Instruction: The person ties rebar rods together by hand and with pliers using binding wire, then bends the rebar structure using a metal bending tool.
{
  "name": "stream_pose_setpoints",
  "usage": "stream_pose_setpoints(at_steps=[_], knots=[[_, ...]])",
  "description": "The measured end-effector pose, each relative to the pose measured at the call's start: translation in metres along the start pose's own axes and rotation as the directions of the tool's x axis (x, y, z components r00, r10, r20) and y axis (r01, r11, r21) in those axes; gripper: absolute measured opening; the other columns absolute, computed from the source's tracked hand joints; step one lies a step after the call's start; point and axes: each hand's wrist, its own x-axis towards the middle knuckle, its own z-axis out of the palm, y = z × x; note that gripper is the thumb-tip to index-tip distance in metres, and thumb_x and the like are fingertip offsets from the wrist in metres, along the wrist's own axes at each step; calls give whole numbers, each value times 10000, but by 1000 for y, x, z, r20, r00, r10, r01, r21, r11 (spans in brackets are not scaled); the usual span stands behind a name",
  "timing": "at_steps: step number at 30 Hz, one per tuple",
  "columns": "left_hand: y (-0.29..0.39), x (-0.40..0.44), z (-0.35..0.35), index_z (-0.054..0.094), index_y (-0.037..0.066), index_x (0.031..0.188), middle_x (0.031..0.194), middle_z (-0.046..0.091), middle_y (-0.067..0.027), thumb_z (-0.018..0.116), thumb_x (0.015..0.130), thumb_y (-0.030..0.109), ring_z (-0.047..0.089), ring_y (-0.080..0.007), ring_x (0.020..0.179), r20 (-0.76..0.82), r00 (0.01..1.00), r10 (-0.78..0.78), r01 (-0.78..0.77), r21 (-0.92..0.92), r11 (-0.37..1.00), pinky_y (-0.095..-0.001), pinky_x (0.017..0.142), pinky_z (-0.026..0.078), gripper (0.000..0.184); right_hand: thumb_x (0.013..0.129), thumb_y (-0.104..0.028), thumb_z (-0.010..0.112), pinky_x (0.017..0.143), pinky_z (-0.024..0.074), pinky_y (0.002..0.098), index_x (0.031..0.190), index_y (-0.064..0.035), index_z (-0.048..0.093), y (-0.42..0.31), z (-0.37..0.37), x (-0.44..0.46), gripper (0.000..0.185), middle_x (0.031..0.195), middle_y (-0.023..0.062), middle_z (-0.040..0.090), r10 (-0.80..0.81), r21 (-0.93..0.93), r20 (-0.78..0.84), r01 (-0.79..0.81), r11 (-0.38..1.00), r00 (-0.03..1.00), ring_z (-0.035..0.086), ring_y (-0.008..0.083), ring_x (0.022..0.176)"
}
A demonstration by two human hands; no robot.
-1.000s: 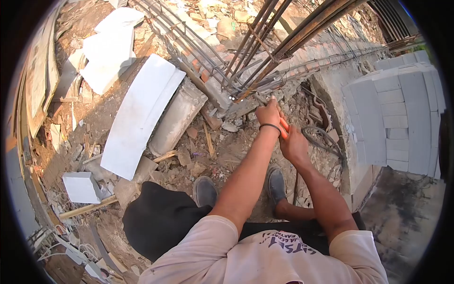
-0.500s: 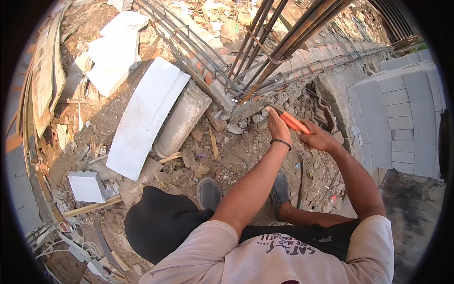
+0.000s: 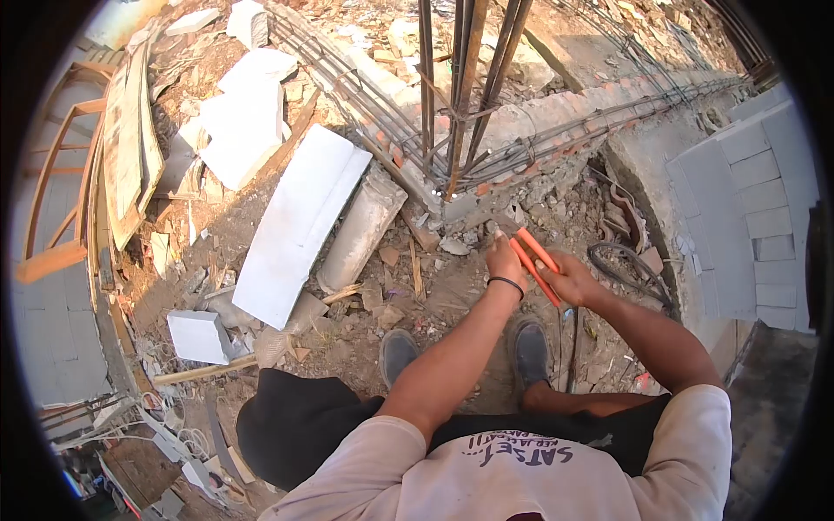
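Observation:
In front of me are orange-handled pliers point(image 3: 536, 271), their two handles spread a little apart. My right hand point(image 3: 566, 280) is closed around the right-side handle. My left hand point(image 3: 504, 265), with a black band at its wrist, is closed at the other handle, the thumb lying near the dark head. The jaws are too small and blurred to make out. Rubble and soil lie below both hands.
Upright rusty rebar point(image 3: 460, 95) rises from the wall corner ahead, with horizontal bars along the brick footing point(image 3: 599, 113). At left lie a white slab point(image 3: 300, 226) and a concrete piece point(image 3: 360, 230). Grey blocks point(image 3: 751, 200) are stacked at right; a dark hose point(image 3: 630, 265) lies nearby.
The pliers' handles have spread apart, and the tool with both hands sits slightly lower in view. The camera has turned, so the surroundings have shifted, mostly rightward.

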Motion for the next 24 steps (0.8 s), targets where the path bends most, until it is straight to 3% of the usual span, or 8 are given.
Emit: stream_pose_setpoints(at_steps=[2, 6, 8, 12, 15, 17, 20, 24], knots=[[-2, 1, -2, 539, 38, 1077, 869, 613, -111, 306, 1074, 384, 634, -248, 811, 6, 1000, -1, 1, 9, 1000, -450, 724, 550, 417, 996, -258, 551, 874, 466, 377, 1274, -23, 547, 25, 8, 2, 364, 1037, 149, 598, -352, -226, -224, 303, 926, 909, 594, 266, 942], [-24, 2, -11, 561, 56, 1109, 934, 637, -96, 379, 1056, 368, 662, -251, 811, 74, 995, 61, -84, 365, 927, -423, 734, 589, 365, 994, -232, 551, 875, 464, 387, 1276, -32, 548, 6, 11, 5, 345, 998, 142, 584, -397, -141, -347, 371, 918, 850, 587, 292, 936], [-25, -22, -1, 573, 69, 1120, 970, 653, -96, 401, 1044, 374, 679, -239, 833, 51, 995, -89, 56, 453, 890, -409, 718, 597, 358, 1006, -237, 520, 847, 467, 427, 1284, -49, 521, -6, 6, 13, 336, 1006, 192, 587, -511, -111, -334, 505, 856, 792, 593, 385, 949], [-50, -30, -4, 577, 57, 1049, 887, 643, -97, 362, 1045, 329, 691, -259, 754, 19, 970, -244, 206, 474, 856, -413, 649, 612, 347, 1003, -263, 536, 839, 469, 418, 1333, -65, 483, -23, -9, 10, 388, 1031, 188, 578, -543, 16, -258, 565, 825, 799, 594, 366, 951], [-70, -10, -30, 547, 76, 943, 725, 530, -44, 322, 1055, 369, 613, -225, 646, -150, 952, -266, 299, 280, 912, -414, 619, 590, 386, 994, -255, 553, 810, 478, 422, 1388, -92, 443, -31, -26, 10, 441, 1013, 183, 570, -348, 258, -120, 368, 894, 930, 596, 340, 930], [-64, 7, -55, 522, 87, 899, 682, 463, -26, 308, 1059, 390, 541, -200, 597, -188, 954, -233, 266, 171, 949, -397, 569, 544, 404, 952, -224, 613, 782, 481, 439, 1413, -111, 428, -21, -48, 21, 509, 986, 165, 548, -661, -540, -107, 514, 666, 743, 589, 334, 900], [-42, 21, -72, 492, 96, 848, 635, 392, -1, 292, 1065, 425, 419, -160, 530, -217, 961, -171, 190, 69, 979, -356, 490, 434, 442, 875, -191, 693, 769, 474, 457, 1410, -114, 437, -13, -74, 34, 598, 973, 147, 513, -775, -717, 83, 578, 390, 627, 573, 343, 891], [-35, 22, -74, 498, 85, 922, 633, 343, 26, 293, 1067, 472, 329, -126, 507, -240, 960, -145, 168, 77, 983, -302, 440, 307, 461, 815, -182, 738, 775, 467, 457, 1394, -119, 449, -3, -68, 66, 650, 988, 141, 497, -689, -750, -14, 448, 486, 725, 566, 346, 909]])
